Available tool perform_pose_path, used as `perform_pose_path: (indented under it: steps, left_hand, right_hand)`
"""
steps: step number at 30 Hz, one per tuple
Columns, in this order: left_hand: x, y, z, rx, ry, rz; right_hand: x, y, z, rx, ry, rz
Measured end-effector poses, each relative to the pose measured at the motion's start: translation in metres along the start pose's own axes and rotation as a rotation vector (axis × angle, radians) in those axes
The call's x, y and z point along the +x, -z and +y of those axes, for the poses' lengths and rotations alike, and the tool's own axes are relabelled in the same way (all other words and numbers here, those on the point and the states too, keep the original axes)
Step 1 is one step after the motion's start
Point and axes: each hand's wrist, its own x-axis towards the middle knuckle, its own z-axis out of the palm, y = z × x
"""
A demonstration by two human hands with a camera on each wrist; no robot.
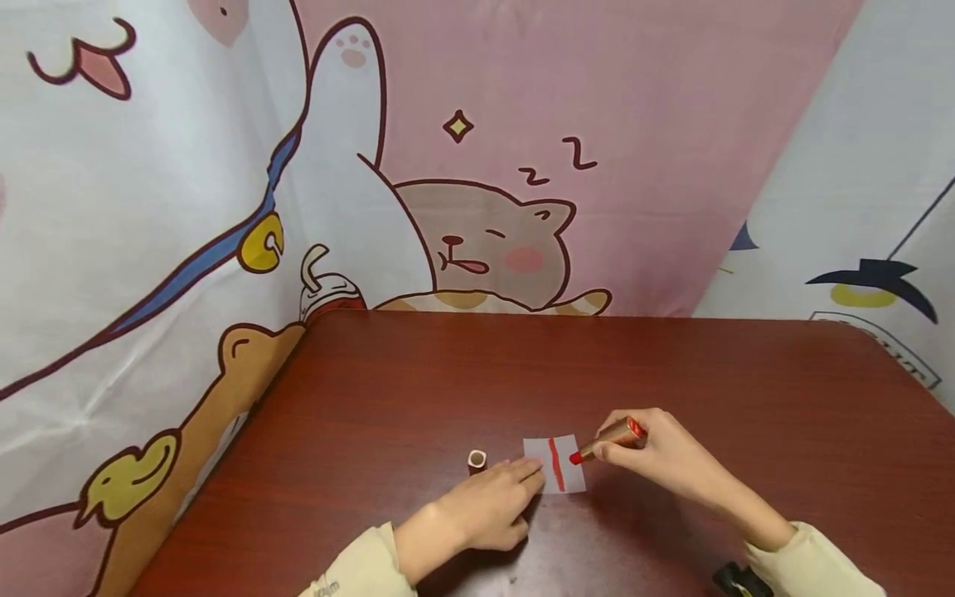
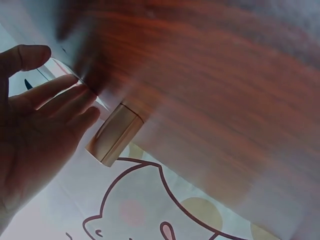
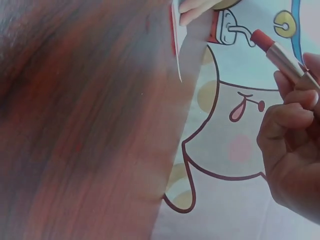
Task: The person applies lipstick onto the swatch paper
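My right hand [image 1: 647, 448] grips a gold lipstick [image 1: 615, 437], its red tip angled down at the right part of a small white paper [image 1: 571, 477]. One red stroke [image 1: 556, 464] runs down the middle of that paper. The right wrist view shows the lipstick [image 3: 285, 59] held between thumb and curled fingers, its red end bare. My left hand [image 1: 488, 506] rests with extended fingers on the paper's left edge. Just beyond it stands the lipstick cap [image 1: 477, 461], open end up; in the left wrist view the gold cap [image 2: 115, 135] is near the fingertips.
All of this lies on a dark reddish-brown table [image 1: 418, 373]. A cartoon-printed cloth [image 1: 642, 166] hangs behind the table and along its left side. A small black object [image 1: 742, 579] is by the right sleeve at the bottom edge.
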Motion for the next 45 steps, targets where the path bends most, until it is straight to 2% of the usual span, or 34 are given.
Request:
perform_pose_path:
  steps: [4,8,11,13,15,16,19,22,24,26,28,31,40,45]
  left_hand:
    - [0.002,-0.003,-0.001,-0.009,-0.01,0.009]
    - [0.006,-0.008,-0.003,0.026,-0.038,0.091]
    - [0.008,-0.009,-0.003,0.048,-0.051,0.182]
    - [0.008,-0.004,0.0,-0.042,-0.028,0.245]
    - [0.008,0.003,0.006,-0.259,0.027,0.301]
    - [0.009,0.008,0.01,-0.434,0.065,0.33]
    - [0.016,0.019,0.023,-1.039,0.144,0.461]
    - [0.027,0.027,0.035,-1.527,0.135,0.603]
    - [0.032,0.03,0.04,-1.722,0.082,0.66]
    - [0.033,0.03,0.043,-1.84,0.043,0.703]
    - [0.033,0.028,0.046,-1.897,0.031,0.732]
    - [0.031,0.025,0.05,-1.908,0.067,0.782]
    - [0.029,0.026,0.052,-2.075,0.202,0.822]
    - [0.031,0.026,0.052,-2.111,0.254,0.848]
  right_hand:
    - [-0.003,0.005,0.001,0.073,-0.047,-0.009]
    - [-0.005,0.007,0.0,0.182,-0.117,0.009]
    - [-0.008,0.008,-0.003,0.339,-0.165,0.036]
    - [-0.01,0.008,-0.004,0.508,-0.189,0.037]
    - [-0.012,0.006,-0.005,0.721,-0.183,0.008]
    - [-0.013,0.004,-0.006,0.832,-0.175,-0.017]
    - [-0.016,-0.003,-0.007,1.127,-0.105,-0.133]
    - [-0.018,-0.01,-0.013,1.286,-0.041,-0.235]
    - [-0.019,-0.014,-0.018,1.325,-0.033,-0.257]
    - [-0.02,-0.018,-0.022,1.343,-0.037,-0.273]
    - [-0.021,-0.022,-0.025,1.353,-0.052,-0.283]
    - [-0.023,-0.026,-0.027,1.369,-0.065,-0.31]
    - [-0.027,-0.027,-0.018,1.441,-0.042,-0.347]
    - [-0.026,-0.025,-0.015,1.447,-0.047,-0.371]
